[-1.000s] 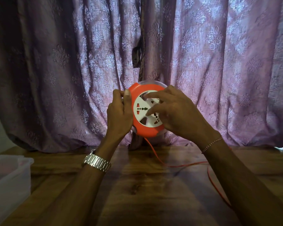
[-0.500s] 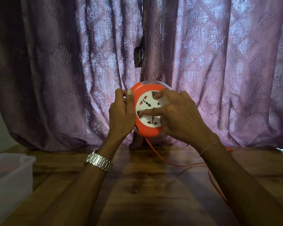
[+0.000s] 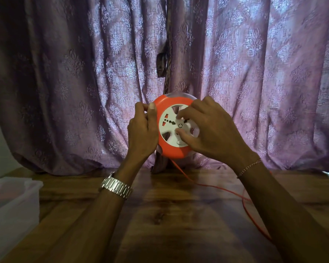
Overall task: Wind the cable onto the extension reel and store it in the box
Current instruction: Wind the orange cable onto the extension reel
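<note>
Wooden table [image 3: 175, 215]: one reel [image 3: 164, 147], two hands [image 3: 180, 130]

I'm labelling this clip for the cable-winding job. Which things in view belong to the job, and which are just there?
Part of the job:
- orange reel, held up off the table
- left hand gripping its rim
- right hand on its white centre
- orange cable trailing across the table
- clear plastic box, left

Just there:
- wooden table
- purple curtain

Bare table [image 3: 169, 215] centre, cable [image 3: 247, 205] trailing right, box [image 3: 13, 205] left
</note>
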